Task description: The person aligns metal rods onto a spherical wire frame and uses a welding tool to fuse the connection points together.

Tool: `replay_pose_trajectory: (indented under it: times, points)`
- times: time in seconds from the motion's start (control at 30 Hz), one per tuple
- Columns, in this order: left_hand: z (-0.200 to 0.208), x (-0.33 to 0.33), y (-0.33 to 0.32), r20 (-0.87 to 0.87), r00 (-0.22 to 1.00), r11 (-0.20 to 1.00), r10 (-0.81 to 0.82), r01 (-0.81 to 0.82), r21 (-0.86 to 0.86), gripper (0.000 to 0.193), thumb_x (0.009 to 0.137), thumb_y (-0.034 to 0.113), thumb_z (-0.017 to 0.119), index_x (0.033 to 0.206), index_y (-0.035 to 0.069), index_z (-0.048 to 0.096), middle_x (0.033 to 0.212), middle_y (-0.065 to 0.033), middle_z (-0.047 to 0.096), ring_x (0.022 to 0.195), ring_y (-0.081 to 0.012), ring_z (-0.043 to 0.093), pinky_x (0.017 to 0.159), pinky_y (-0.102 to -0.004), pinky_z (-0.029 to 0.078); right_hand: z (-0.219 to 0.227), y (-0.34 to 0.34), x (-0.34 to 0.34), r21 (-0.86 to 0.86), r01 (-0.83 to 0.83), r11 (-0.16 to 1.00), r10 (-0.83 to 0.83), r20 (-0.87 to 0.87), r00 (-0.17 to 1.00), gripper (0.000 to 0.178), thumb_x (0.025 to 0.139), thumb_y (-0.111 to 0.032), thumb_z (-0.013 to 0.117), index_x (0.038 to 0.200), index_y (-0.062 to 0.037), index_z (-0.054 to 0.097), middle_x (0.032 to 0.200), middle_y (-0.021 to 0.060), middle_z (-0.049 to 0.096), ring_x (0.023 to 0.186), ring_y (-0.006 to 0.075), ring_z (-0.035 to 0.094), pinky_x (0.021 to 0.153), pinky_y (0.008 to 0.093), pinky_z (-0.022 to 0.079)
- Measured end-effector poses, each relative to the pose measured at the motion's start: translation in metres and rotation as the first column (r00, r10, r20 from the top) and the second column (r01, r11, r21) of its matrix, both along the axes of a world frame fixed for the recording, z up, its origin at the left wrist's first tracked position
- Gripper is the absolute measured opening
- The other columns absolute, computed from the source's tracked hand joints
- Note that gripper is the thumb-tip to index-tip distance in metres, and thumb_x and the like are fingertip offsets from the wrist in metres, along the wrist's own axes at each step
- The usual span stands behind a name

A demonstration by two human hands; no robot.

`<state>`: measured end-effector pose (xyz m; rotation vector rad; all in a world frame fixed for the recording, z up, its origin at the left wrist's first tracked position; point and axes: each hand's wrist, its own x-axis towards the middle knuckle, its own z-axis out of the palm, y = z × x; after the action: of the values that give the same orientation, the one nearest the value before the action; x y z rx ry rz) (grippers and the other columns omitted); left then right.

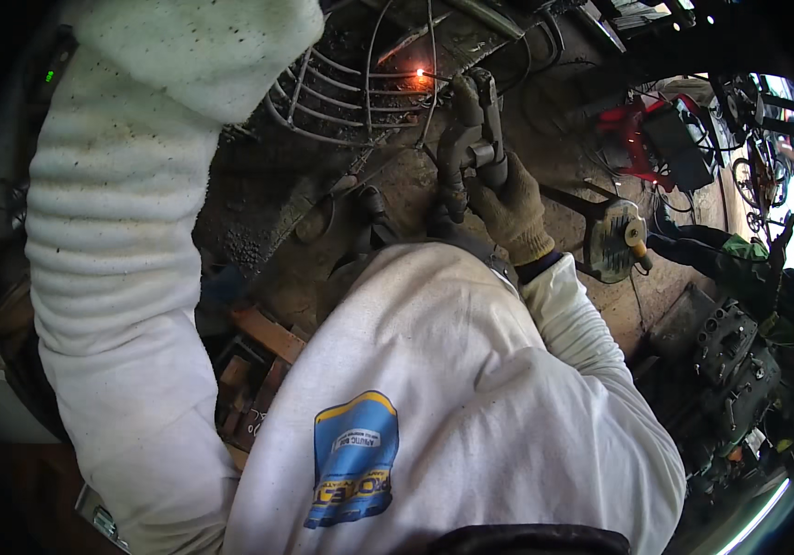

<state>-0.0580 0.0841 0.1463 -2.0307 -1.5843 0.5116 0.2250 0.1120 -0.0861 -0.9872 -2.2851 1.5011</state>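
My right hand [511, 211], in a worn tan glove, grips a dark welding electrode holder [473, 129]. Its thin rod reaches left to a glowing orange spark [422, 72] on a curved wire grille [341, 104] that lies on the dirty ground. My left arm in a white ribbed sleeve [110, 240] rises along the left side. It ends near the top in a pale fuzzy glove [198, 46] very close to the camera. The fingers there are hidden, and what they hold does not show.
An angle grinder with a round disc [615, 240] lies right of my right wrist. A red and black machine with cables [649, 139] stands further back right. A greasy engine part [732, 356] sits at the right. Wooden scraps [258, 347] lie at lower left.
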Motion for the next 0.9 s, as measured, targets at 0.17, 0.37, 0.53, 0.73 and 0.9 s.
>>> replay_pose_trajectory:
  times: [0.17,0.37,0.53,0.73,0.9]
  points:
    - [0.000,0.000,0.000,0.004,1.000,1.000,0.005,-0.005,0.006,0.012,0.082,0.014,0.064,0.078,0.007,0.073,0.081,-0.0098,0.069,0.073,-0.0216,0.066,0.065,-0.0313,0.054,0.001,0.001,-0.001,-0.003,-0.004,1.000,0.004,0.013,1.000,0.037,0.084,-0.025,0.072,0.109,-0.0006,0.061,0.090,0.0155,0.069,0.081,0.0249,0.068,0.071,0.0362,0.053]
    - [0.000,-0.002,-0.003,0.002,1.000,1.000,0.021,-0.021,0.012,0.012,0.082,0.014,0.063,0.078,0.007,0.073,0.081,-0.0098,0.069,0.073,-0.0215,0.066,0.065,-0.0312,0.055,0.000,0.000,-0.004,-0.005,-0.026,1.000,0.026,0.028,0.999,0.034,0.085,-0.022,0.069,0.110,-0.0002,0.060,0.089,0.0113,0.070,0.078,0.0173,0.067,0.070,0.0335,0.053]
    - [-0.006,-0.005,0.005,0.014,1.000,1.000,-0.006,0.006,0.023,0.013,0.082,0.014,0.063,0.079,0.007,0.073,0.081,-0.0098,0.069,0.074,-0.0214,0.066,0.065,-0.0312,0.055,0.001,0.002,-0.003,0.089,-0.017,0.996,0.022,-0.054,0.998,0.042,0.084,-0.031,0.072,0.112,-0.0009,0.060,0.094,0.0166,0.070,0.087,0.0261,0.068,0.076,0.0378,0.053]
    - [0.000,-0.002,-0.002,0.001,1.000,1.000,0.029,-0.029,0.009,0.013,0.082,0.014,0.063,0.079,0.007,0.073,0.082,-0.0098,0.069,0.074,-0.0213,0.066,0.065,-0.0311,0.055,-0.006,0.000,-0.003,0.203,-0.092,0.975,0.101,-0.034,0.994,0.045,0.085,-0.031,0.074,0.114,0.0000,0.059,0.101,0.0182,0.069,0.093,0.0306,0.069,0.081,0.0393,0.054]
    - [-0.003,-0.005,0.003,0.013,1.000,1.000,0.023,-0.023,0.009,0.013,0.082,0.014,0.063,0.079,0.006,0.073,0.082,-0.0098,0.069,0.074,-0.0212,0.066,0.065,-0.0311,0.055,-0.007,-0.005,-0.006,-0.255,0.074,0.964,-0.170,-0.380,0.909,0.032,0.090,-0.019,0.068,0.115,-0.0003,0.060,0.101,0.0095,0.070,0.094,0.0155,0.066,0.080,0.0315,0.052]
